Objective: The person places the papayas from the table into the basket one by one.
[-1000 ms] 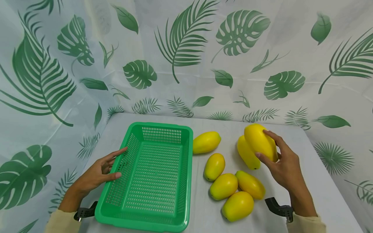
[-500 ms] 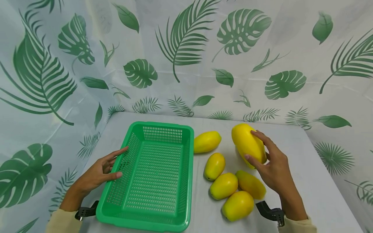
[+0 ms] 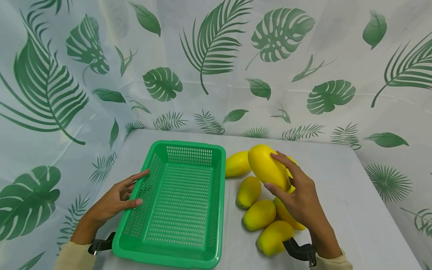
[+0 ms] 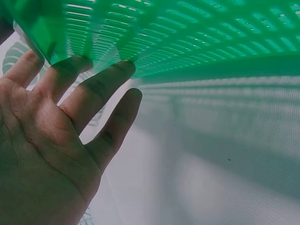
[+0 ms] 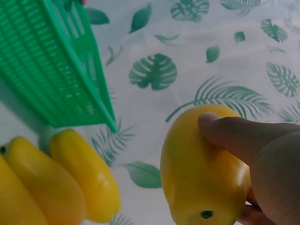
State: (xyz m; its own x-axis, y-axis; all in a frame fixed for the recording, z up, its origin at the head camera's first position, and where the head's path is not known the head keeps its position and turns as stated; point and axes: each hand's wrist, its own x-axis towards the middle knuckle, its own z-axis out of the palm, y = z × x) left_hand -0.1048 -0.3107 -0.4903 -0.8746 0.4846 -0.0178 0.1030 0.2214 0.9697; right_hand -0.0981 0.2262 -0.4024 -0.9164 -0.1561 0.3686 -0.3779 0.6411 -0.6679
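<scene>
My left hand [image 3: 113,198] holds the left side of a green plastic basket [image 3: 221,202], thumb and index finger over the rim. In the left wrist view, other fingers of the left hand [image 4: 51,136] lie against its slotted outer wall [image 4: 187,33]. My right hand [image 3: 302,195] grips a large yellow papaya [image 3: 268,167] from its right side. The right wrist view shows the thumb pressed on this papaya [image 5: 201,173], its dark stem end facing the camera. Below and behind it, several more papayas lie on the table, one [image 3: 237,164] beside the basket's right side.
Near the front of the group lie a papaya [image 3: 275,238] and another [image 3: 259,215] close by. A white cloth covers the table [image 3: 341,176]. Leaf-printed white sheets [image 3: 216,101] hang behind and to the left.
My right hand has carried the held papaya leftward, from over the right-hand papaya to beside the one near the basket. The left hand stays on the basket.
</scene>
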